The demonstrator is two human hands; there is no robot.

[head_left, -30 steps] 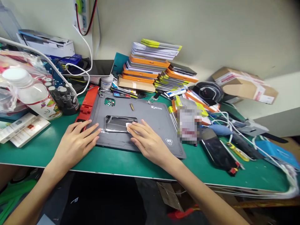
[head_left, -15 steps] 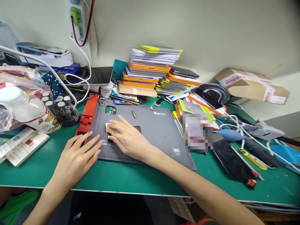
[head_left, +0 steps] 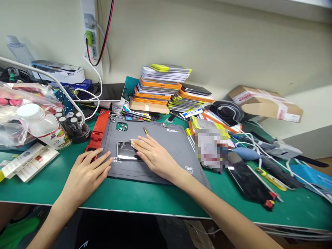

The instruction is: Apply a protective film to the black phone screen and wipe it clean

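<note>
A smartphone (head_left: 125, 151) with a dark, shiny screen lies flat on the grey work mat (head_left: 166, 166). My right hand (head_left: 157, 155) presses a small white wipe (head_left: 133, 143) against the phone's right part, fingers together; most of the wipe is hidden beneath them. My left hand (head_left: 89, 170) rests flat with fingers apart, over the lower end of the red folding stand (head_left: 98, 135) and the mat's left edge. Behind the phone, on the mat, lies a small brass-coloured screwdriver (head_left: 145, 130). Tiny metal parts sit in a green round-cornered recess (head_left: 121, 126).
Stacks of orange, white and yellow-green flat boxes (head_left: 158, 86) stand against the wall. A white-capped jar (head_left: 44, 126) and a screwdriver rack (head_left: 77, 129) are at left. A glass bottle (head_left: 168, 121) stands at the mat's back edge. Cables, a blue air blower (head_left: 246, 153) and a yellow cutter (head_left: 271, 179) clutter the right.
My right hand has slid the wipe rightward across the phone, uncovering the left part of its screen. My left hand stays in place. The camera view has shifted slightly.
</note>
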